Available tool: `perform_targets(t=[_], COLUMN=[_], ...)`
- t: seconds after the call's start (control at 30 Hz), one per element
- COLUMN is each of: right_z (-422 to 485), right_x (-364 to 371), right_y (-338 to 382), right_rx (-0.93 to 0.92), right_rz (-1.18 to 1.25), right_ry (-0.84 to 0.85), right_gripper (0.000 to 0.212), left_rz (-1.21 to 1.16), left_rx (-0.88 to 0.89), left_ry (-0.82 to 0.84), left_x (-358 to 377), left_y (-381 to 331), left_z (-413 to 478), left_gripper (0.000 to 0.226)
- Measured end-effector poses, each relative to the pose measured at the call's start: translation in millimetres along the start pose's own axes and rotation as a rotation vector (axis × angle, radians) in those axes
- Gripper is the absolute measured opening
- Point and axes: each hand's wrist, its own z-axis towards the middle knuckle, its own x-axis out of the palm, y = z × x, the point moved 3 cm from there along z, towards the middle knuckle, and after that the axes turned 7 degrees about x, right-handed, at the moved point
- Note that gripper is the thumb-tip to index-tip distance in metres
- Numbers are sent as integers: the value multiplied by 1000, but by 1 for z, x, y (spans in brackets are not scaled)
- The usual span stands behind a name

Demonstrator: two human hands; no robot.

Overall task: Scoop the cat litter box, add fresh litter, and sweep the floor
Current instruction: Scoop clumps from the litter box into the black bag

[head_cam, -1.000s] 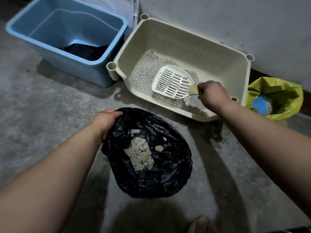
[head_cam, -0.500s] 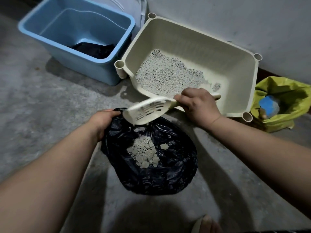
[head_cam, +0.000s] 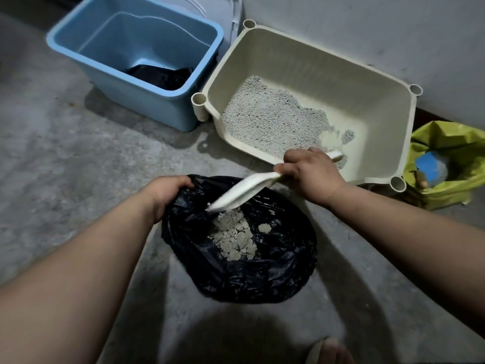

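Over one bag [head_cam: 262, 279], one scoop [head_cam: 244, 191]

Scoop [head_cam: 240, 191]: cream plastic, handle gripped in the right hand [head_cam: 309, 174], handle end poking out past the knuckles; head slopes down and left from the grip, seen nearly edge-on, tip inside the bag mouth just above the clumps [head_cam: 236, 237]. Black bag [head_cam: 275, 271]: glossy, crumpled, mouth open below the scoop grip, rim pinched in the left hand [head_cam: 168, 193]; pale grey clumps heaped right of that grip. Litter box [head_cam: 412, 122]: beige, rectangular, round sockets at its corners, lying just beyond the right hand. Litter [head_cam: 267, 119]: grey granules spread over the floor beyond and left of the scoop grip; bare base beyond and right of it.
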Motion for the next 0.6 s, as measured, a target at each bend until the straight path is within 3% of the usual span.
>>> perform_targets(t=[0.17, 0.27, 0.37, 0.43, 0.5, 0.6], right_z=[8, 16, 14, 9, 5, 4], right_x=[-5, -10, -10, -17, -23, -26], right_y=[-31, -60, -98, -118, -138, -154], right_rx=[437, 644, 827, 939, 1009, 1076], right_rz=[215, 349, 88, -85, -221, -295], right_ry=[271, 303, 353, 395, 452, 545], right_gripper=[42, 38, 3, 5, 23, 33], left_rz=[16, 7, -12, -26, -28, -28], left_rx=[19, 10, 13, 18, 21, 8], left_ry=[-34, -23, -22, -12, -9, -20], left_x=[1, 4, 9, 13, 16, 18], left_y=[-1, -2, -3, -4, -4, -4], left_z=[0, 0, -1, -1, 0, 3], left_gripper=[19, 19, 19, 21, 22, 23])
